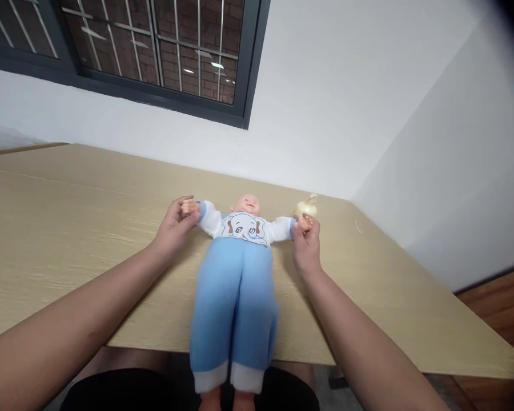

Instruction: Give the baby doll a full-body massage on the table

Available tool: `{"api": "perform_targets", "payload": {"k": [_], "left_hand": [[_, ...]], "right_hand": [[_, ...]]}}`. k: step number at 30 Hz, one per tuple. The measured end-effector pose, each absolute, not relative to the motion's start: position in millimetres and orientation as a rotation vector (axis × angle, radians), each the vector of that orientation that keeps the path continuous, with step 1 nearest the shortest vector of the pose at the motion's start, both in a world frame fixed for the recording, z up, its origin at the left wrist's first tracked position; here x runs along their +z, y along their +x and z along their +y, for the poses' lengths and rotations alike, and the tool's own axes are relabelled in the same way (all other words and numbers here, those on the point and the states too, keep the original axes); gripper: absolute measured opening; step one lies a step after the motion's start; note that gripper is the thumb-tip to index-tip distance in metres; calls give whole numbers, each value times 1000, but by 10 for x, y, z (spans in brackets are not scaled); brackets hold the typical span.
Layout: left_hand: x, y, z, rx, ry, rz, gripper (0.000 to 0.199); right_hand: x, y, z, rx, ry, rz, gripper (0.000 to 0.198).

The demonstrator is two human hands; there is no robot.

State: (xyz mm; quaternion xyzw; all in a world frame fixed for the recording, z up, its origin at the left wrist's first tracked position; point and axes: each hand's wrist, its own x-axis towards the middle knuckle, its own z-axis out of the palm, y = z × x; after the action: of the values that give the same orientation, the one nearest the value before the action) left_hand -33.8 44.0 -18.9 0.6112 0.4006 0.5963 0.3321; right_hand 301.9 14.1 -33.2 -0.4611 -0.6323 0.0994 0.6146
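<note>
A baby doll (235, 285) lies on its back with its head away from me. It wears light blue trousers with white cuffs and a white top with an elephant face. Its arms are stretched out to both sides, and its feet hang past the table's near edge. My left hand (175, 222) is closed around the doll's hand on the left. On the other side, my right hand (307, 245) grips the doll's other hand. Just behind that hand stands a cream-coloured pump bottle (307, 206), its lower part hidden.
The doll rests on a light wooden table (89, 228). White walls (317, 103) meet in a corner behind it, with a barred, dark-framed window (154, 51) at upper left. A thin pale strip (358, 227) lies at the right. My legs (124, 388) are under the near edge.
</note>
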Motion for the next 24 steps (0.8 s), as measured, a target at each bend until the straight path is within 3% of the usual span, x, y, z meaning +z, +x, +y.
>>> {"api": "perform_targets", "payload": {"k": [3, 6, 13, 24], "left_hand": [[-148, -296, 303, 1393, 1917, 827, 88], [-86, -249, 182, 1192, 2287, 832, 84], [-73, -92, 58, 797, 2752, 1041, 86], [-54, -82, 49, 760, 2771, 1040, 79]], "right_hand": [[-259, 2903, -11, 286, -975, -1544, 69], [-195, 2789, -124, 239, -973, -1807, 78], [-154, 2668, -205, 42, -1066, -2225, 76], [-137, 2623, -214, -26, -1062, -2232, 65]]}}
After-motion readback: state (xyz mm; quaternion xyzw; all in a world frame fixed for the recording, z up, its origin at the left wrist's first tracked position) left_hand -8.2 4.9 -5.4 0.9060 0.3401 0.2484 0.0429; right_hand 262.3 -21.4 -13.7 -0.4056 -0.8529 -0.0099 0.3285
